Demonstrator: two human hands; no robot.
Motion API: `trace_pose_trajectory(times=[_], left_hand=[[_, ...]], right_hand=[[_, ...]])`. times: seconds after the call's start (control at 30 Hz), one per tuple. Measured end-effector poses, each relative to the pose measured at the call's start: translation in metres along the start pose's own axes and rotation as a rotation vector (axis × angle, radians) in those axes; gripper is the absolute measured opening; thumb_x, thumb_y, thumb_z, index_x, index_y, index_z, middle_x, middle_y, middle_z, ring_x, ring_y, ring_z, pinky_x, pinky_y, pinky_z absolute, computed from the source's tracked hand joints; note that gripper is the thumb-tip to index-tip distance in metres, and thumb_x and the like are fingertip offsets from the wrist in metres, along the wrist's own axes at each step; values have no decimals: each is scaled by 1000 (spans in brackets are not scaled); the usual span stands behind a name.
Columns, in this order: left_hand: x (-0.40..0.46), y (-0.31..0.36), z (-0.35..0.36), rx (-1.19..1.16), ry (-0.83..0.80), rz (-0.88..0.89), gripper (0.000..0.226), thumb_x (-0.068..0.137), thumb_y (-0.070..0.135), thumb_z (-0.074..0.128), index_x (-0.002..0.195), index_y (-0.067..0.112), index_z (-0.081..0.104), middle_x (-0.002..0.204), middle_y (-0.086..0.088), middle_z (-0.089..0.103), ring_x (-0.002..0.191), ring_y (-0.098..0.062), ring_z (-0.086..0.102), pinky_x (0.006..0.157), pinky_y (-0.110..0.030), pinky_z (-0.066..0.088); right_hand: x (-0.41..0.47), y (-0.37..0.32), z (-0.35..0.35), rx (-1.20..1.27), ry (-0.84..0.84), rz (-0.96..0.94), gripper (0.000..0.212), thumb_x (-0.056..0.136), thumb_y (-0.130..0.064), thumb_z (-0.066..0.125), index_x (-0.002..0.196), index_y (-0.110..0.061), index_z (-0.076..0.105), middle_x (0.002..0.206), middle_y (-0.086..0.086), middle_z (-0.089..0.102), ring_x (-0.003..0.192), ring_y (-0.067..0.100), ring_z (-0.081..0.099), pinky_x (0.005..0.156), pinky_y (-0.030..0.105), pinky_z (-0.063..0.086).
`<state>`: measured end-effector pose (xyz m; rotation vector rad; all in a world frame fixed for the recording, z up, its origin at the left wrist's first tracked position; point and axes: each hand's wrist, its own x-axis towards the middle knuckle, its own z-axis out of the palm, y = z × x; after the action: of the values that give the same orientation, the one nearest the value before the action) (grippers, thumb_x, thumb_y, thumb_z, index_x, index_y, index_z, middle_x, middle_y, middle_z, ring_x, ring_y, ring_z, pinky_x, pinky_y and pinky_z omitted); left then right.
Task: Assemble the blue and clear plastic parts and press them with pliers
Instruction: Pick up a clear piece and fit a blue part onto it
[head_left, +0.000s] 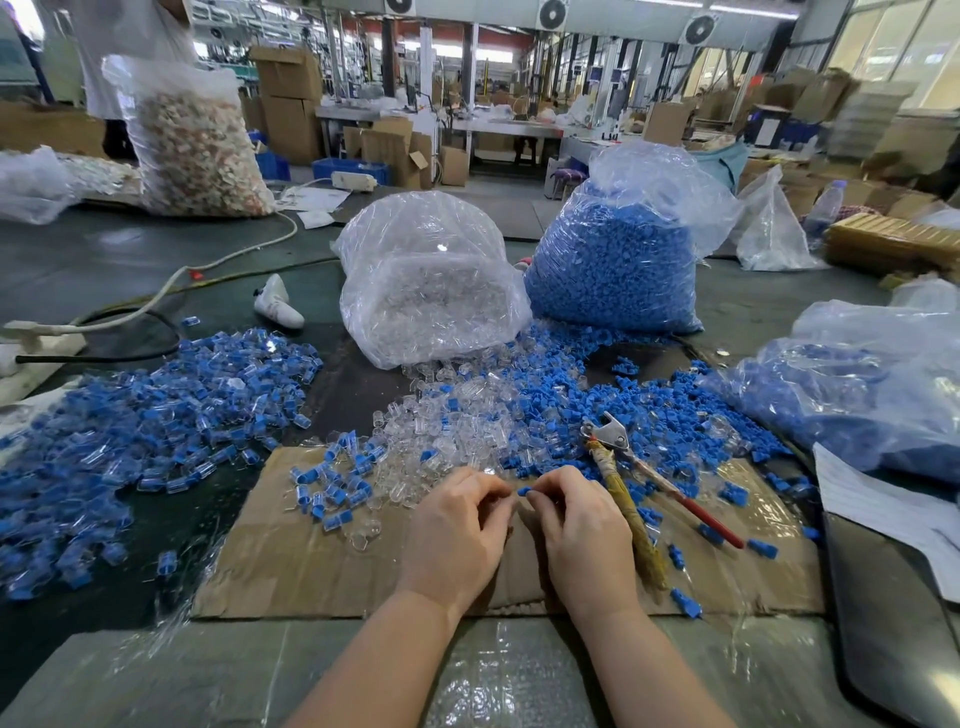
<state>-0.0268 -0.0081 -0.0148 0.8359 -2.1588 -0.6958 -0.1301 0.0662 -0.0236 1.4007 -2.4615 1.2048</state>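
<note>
— Progress? Assembled pieces (156, 431) are heaped on the left.
— Plenty remains — right hand (582, 530) pinches a blue part (523, 491), left hand (457, 530) curls beside it, contents unclear. Pliers (623, 467) lie untouched.

You had a small blue part (523, 491) pinched at your right fingertips, with a clear part (500, 492), hard to make out, at your left fingertips just beside it. Loose clear parts (441, 441) and loose blue parts (561, 395) lay mixed in a heap beyond. Assembled blue-and-clear pieces (156, 431) spread wide to the left. The pliers (618, 452) lay flat on the blue parts to the right, jaws pointing away, handles toward you.
</note>
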Motion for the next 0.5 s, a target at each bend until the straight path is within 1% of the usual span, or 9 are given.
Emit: trace_pose_trajectory(times=[0.1,0.17,0.23,0.3,0.37,0.43,0.5], left_hand=[[-1,-2,1,-15,-4,-26,13,84,12,66,95,19,71,90,10,66,81,-3,59,76,-6,40],[-1,-1,0,-68,16,-78,19,84,9,65,98,22,68,84,14,64,78,4,58,73,-3,41],[-1,-2,0,-118,27,-121,18,85,10,65,99,20,68,82,14,65,77,3,60,71,-4,44],[0,-2,-1,-135,16,-135,12,85,13,65,95,20,69,81,11,66,76,0,61,71,-8,47],[0,-2,-1,-131,8,-130,10,86,14,64,89,22,67,77,15,63,74,2,59,68,-5,43],[0,-2,-1,-109,7,-125,14,88,15,62,84,28,61,74,17,59,71,5,55,67,-3,40],[1,-3,0,-111,4,-139,14,90,16,59,82,28,57,73,15,59,70,4,54,65,-4,40]], right_hand=[[0,0,0,23,1,3,11,90,-22,59,81,-22,54,77,-11,54,78,11,50,69,22,34],[0,0,0,39,3,8,14,91,-23,59,79,-25,50,76,-11,53,76,10,48,67,21,31],[0,0,-1,49,7,9,16,91,-23,59,79,-25,49,75,-11,52,75,10,47,65,20,29],[0,-1,-1,58,13,-4,16,91,-22,59,78,-24,50,74,-11,53,73,10,47,64,20,28],[-1,-2,-2,61,18,-26,15,90,-21,60,78,-22,52,73,-10,53,72,9,48,64,20,30],[-2,-3,-2,66,22,-57,13,89,-19,62,78,-21,54,73,-11,53,72,8,48,64,19,33],[-2,-4,-4,70,20,-77,12,88,-18,62,78,-19,56,73,-9,55,71,8,49,64,18,36]])
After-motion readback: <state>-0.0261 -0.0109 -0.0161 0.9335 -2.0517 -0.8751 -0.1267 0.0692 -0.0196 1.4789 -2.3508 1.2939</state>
